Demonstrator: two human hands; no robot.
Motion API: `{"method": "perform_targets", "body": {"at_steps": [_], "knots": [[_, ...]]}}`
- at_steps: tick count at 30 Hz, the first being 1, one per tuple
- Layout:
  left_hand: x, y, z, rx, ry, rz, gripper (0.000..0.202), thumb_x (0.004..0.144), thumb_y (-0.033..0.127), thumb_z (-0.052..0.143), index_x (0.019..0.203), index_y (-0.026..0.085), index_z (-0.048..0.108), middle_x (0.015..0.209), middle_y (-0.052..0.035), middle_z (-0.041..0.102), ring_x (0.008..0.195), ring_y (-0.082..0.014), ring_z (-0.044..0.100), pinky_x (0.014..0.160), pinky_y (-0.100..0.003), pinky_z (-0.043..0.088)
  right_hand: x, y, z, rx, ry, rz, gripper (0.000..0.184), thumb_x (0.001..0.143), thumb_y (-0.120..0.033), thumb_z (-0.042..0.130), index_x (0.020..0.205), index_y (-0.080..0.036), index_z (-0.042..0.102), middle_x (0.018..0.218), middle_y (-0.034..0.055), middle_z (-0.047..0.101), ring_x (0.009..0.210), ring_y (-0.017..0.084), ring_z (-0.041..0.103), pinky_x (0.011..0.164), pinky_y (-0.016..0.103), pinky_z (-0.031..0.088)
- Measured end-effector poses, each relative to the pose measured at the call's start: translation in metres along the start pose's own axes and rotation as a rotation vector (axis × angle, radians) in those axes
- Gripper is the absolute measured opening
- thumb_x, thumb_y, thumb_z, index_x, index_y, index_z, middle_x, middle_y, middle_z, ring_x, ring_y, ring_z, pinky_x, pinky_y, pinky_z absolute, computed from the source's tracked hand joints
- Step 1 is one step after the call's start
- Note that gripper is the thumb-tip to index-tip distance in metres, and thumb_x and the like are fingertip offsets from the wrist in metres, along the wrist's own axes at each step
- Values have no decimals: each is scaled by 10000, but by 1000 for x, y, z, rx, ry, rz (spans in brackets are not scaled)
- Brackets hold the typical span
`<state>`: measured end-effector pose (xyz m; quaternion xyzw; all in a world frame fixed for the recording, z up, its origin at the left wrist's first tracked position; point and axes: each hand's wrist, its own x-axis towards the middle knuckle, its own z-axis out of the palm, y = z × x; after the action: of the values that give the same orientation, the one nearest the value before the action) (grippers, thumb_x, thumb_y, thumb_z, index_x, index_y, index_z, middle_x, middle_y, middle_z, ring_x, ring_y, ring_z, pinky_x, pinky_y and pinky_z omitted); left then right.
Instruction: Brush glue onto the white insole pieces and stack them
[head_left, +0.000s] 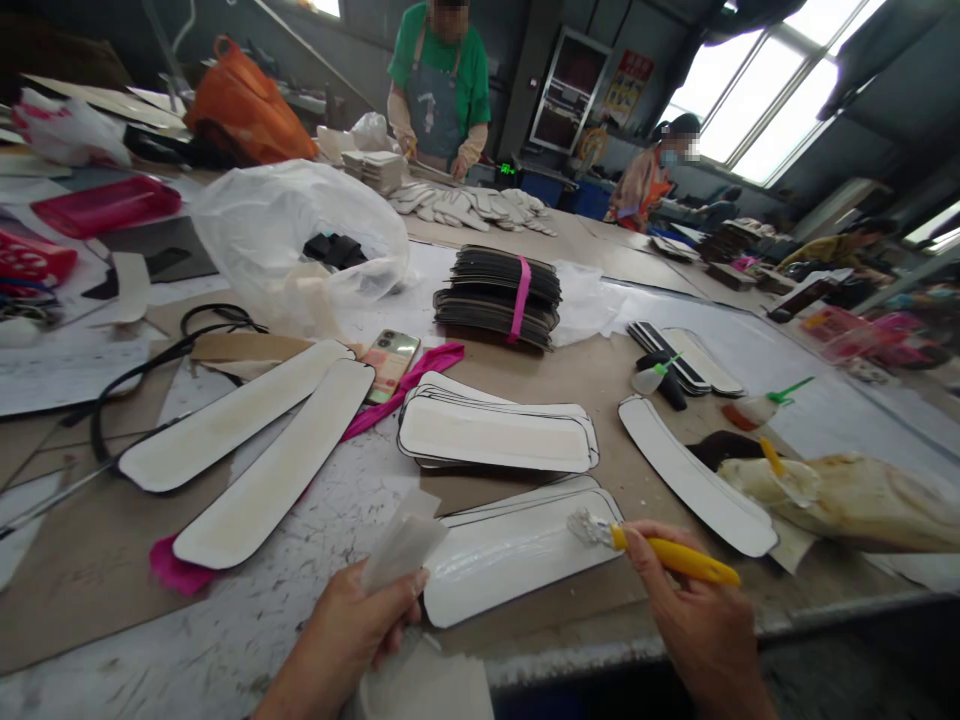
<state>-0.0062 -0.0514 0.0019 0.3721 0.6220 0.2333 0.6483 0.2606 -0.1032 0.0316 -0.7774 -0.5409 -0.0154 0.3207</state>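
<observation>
My right grip is clamping the brush, bristles at the glossy panel, which is lying on the worktop; my left grip is pinching a thin sheet. I'm judging the panel light, stiff and slippery, so I'm favouring its edges for holding.

Glossy white panel beneath yellow-handled brush

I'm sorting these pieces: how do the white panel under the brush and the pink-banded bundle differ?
The white panel lies pale face up; the bundle shows mostly dark stacked edges. The white panel has a glossy streak and no band; a pink band crosses the bundle. Both are on the worktable.
</observation>
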Motion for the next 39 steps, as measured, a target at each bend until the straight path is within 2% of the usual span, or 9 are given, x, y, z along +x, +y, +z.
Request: {"method": "perform_targets", "body": {"at_steps": [4,10,17,22,24,26,32,37,39], "knots": [[0,-1,1,6,30,-4,363,571,511,613,486,169,525,326,53,418,360,-85,335,405,-222,247,7,10,-8,-95,89,-153,317,840,-458,441,800,-193,609,737,46,680,660,204,659,641,301,519],[2,-4,2,-10,57,12,399,533,539,639,484,159,529,340,52,426,349,-80,327,393,-217,239,6,14,-11,-58,90,-302,181,858,-315,484,868,-180,605,813,53,669,761,184,651,746,292,508],[-4,4,5,47,154,43,376,531,525,621,462,183,484,367,63,407,381,-86,327,426,-225,228,3,8,-23,15,96,-200,199,836,-370,502,865,-206,611,820,44,670,768,202,643,731,305,502],[-5,5,10,68,155,87,318,534,484,598,463,206,462,333,73,372,373,-100,304,422,-229,220,-7,-8,-5,190,-51,-21,247,830,-423,492,815,-211,619,764,35,674,703,200,649,636,281,516],[-4,4,11,76,145,99,306,534,476,592,458,211,459,326,74,370,367,-101,300,423,-231,227,-9,-8,2,243,-78,-49,245,833,-409,489,807,-205,622,766,42,677,723,202,652,661,281,520],[-3,3,12,83,140,111,311,535,484,590,455,212,462,322,74,366,365,-103,301,423,-233,231,-6,0,4,211,-35,-100,245,831,-406,490,808,-201,621,779,50,680,749,207,652,701,292,517],[-3,2,10,98,169,119,302,556,464,608,481,207,470,345,72,373,380,-101,305,418,-240,239,10,24,-26,-21,135,-106,306,827,-464,459,823,-203,618,790,50,673,743,218,643,717,323,499],[-10,4,-1,141,276,154,289,609,457,616,531,201,506,407,49,429,418,-122,367,412,-246,272,11,16,-45,-5,119,-23,319,806,-501,461,828,-220,611,787,41,667,731,225,630,684,333,486],[-18,7,-5,104,264,174,306,635,462,593,528,187,515,417,42,433,419,-111,358,414,-234,264,9,7,-46,66,67,-23,307,813,-494,455,809,-231,613,803,46,667,756,227,622,675,327,479]]}}
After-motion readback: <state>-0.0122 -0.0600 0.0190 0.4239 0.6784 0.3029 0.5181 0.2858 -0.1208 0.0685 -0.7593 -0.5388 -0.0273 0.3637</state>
